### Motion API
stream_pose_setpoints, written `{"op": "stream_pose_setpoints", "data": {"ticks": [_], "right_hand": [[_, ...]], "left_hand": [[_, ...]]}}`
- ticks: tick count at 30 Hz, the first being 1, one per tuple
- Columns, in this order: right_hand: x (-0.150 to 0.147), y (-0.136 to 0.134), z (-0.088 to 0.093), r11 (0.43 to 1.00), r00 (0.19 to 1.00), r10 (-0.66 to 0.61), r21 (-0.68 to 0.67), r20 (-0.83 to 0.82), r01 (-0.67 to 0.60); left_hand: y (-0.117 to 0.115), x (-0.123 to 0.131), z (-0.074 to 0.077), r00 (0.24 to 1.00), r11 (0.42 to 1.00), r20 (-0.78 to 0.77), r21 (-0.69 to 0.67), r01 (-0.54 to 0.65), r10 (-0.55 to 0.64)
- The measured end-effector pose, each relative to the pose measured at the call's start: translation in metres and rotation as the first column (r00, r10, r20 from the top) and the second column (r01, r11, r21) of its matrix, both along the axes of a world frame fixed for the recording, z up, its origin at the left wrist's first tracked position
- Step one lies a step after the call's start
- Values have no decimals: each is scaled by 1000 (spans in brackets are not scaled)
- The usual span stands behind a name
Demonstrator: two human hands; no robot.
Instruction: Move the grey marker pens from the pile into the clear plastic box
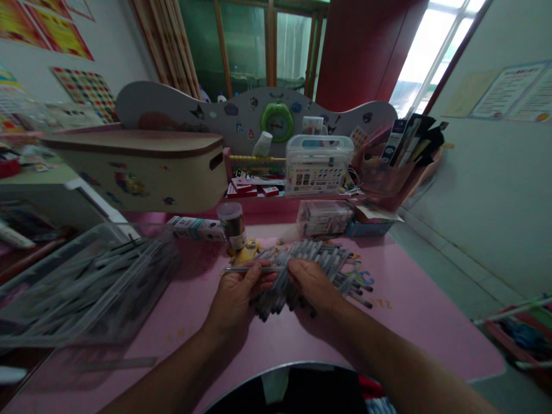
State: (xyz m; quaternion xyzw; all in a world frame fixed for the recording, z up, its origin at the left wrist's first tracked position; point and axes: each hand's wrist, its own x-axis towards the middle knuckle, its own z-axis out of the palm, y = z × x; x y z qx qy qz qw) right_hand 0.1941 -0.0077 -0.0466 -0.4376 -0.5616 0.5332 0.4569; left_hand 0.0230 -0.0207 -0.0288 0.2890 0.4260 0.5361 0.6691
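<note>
A heap of grey pens [317, 259] lies on the pink desk [414, 316] in front of me. My left hand [237, 290] is closed on one pen [248, 268], held level with its tip pointing left. My right hand [313, 284] rests on the heap with its fingers curled over several pens and touching the held pen's right end. Both forearms reach in from the bottom edge.
A clear plastic box [86, 282] full of grey pens sits at the left. Behind the heap stand a small round jar [232, 224], a flat carton [196, 227], a clear case [324, 217] and a white-lidded box [318, 165]. A cup of stationery [388, 172] is at the back right.
</note>
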Motion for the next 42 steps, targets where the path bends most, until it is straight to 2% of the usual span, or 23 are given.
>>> {"op": "stream_pose_setpoints", "data": {"ticks": [3,7,12,18,24,29,35,40,42], "right_hand": [[-2,-1,1,1000,997,-1,-31,-76,-2],[-3,-3,4,990,975,-20,-139,-223,-11],[-2,-3,3,996,996,21,-88,-88,-28],[-5,-6,6,988,964,5,-149,-265,-46],[-4,-4,7,996,992,8,-90,-129,-19],[-4,-6,10,989,962,-1,-145,-274,-40],[-5,-6,12,989,985,18,-144,-171,-43],[-5,-6,11,976,953,-4,-210,-304,-63],[-5,-6,11,978,966,-2,-203,-260,-52]], "left_hand": [[1,0,-1,1000,1000,10,7,-1,1],[1,-1,0,999,1000,40,-7,2,-1],[-2,0,1,999,1000,44,-6,-3,3],[-2,0,2,998,1000,68,-12,4,-4],[-3,1,1,999,1000,39,-16,-3,4],[-1,0,1,1000,1000,31,-11,-6,6],[-1,-1,0,1000,1000,19,-12,-3,3],[-3,-1,3,1000,1000,26,1,13,-13],[-4,0,4,999,1000,30,-3,18,-18]]}}
